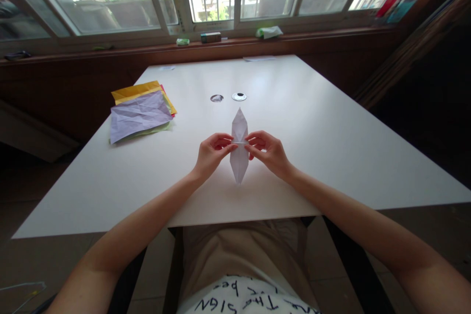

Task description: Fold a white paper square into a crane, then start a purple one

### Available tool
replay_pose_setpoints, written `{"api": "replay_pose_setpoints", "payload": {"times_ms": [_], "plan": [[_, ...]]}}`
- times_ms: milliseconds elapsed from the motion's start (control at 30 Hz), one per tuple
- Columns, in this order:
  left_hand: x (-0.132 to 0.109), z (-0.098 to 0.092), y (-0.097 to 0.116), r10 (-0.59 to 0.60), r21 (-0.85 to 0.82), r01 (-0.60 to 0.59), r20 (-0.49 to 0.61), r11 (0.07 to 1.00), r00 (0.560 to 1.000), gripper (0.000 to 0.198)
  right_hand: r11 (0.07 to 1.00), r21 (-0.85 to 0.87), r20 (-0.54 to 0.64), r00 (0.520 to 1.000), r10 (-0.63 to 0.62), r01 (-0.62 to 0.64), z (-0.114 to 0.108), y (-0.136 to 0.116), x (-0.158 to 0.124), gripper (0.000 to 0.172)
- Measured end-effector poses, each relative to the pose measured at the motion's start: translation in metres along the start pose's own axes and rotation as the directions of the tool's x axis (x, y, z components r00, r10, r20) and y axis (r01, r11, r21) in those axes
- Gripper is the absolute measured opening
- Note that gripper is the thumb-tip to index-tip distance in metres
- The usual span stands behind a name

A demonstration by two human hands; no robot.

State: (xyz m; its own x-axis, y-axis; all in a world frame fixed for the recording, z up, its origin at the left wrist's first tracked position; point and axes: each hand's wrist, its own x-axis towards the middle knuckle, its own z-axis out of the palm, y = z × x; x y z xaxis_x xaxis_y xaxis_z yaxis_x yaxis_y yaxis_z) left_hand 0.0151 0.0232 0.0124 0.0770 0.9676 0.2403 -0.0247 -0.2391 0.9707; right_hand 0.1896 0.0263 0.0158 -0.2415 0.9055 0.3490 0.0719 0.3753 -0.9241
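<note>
A folded piece of pale lilac paper [239,164], a long diamond pointed at both ends, is held just above the white table. Its long axis runs away from me, and a crease crosses its middle. My left hand [214,153] pinches its left edge at that crease between thumb and fingers. On the opposite edge, my right hand [270,152] pinches it at the same height. Beyond the far tip lie two small round pieces, a dark patterned disc [217,98] and a white disc with a black spot [239,96].
A stack of coloured sheets lies at the left, with a crumpled lilac sheet [140,114] over a yellow one [137,91]. The white table [331,157] ends at the windowsill side, where a small box [211,37] and a green-white packet [269,32] sit.
</note>
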Motion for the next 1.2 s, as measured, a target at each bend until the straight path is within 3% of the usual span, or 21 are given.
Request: {"api": "replay_pose_setpoints", "payload": {"times_ms": [133, 267, 400, 500, 600, 900, 1200], "plan": [[0.001, -0.001, 0.0, -0.03, -0.011, 0.03, 0.014, 0.999, 0.999, 0.03, 0.999, 0.024, 0.022, 0.999, 0.031, -0.031, -0.001, -0.001, 0.001, 0.026], [0.0, 0.0, 0.002, 0.039, 0.032, -0.038, -0.03, 0.999, 0.999, 0.028, 0.999, -0.022, 0.036, 0.999, -0.023, 0.024, -0.001, -0.001, -0.001, 0.028], [-0.003, 0.002, 0.007, 0.215, 0.179, -0.195, -0.099, 0.964, 0.972, 0.022, 0.952, -0.239, -0.032, 0.978, -0.206, 0.193, 0.0, -0.005, -0.005, 0.023], [-0.007, 0.004, 0.011, 0.358, 0.286, -0.317, -0.101, 0.904, 0.928, 0.019, 0.851, -0.413, -0.084, 0.917, -0.391, 0.325, 0.0, -0.008, -0.007, 0.016], [-0.01, 0.004, 0.014, 0.468, 0.344, -0.419, -0.071, 0.841, 0.881, 0.018, 0.788, -0.487, -0.106, 0.87, -0.481, 0.377, 0.001, -0.01, -0.009, 0.015], [-0.014, 0.001, 0.018, 0.606, 0.486, -0.54, 0.027, 0.687, 0.795, 0.015, 0.785, -0.53, -0.106, 0.894, -0.436, 0.32, -0.002, -0.006, -0.01, 0.018], [-0.013, 0.0, 0.018, 0.646, 0.496, -0.593, 0.082, 0.634, 0.759, 0.017, 0.746, -0.542, -0.078, 0.86, -0.504, 0.388, 0.001, -0.009, -0.009, 0.023]]}}
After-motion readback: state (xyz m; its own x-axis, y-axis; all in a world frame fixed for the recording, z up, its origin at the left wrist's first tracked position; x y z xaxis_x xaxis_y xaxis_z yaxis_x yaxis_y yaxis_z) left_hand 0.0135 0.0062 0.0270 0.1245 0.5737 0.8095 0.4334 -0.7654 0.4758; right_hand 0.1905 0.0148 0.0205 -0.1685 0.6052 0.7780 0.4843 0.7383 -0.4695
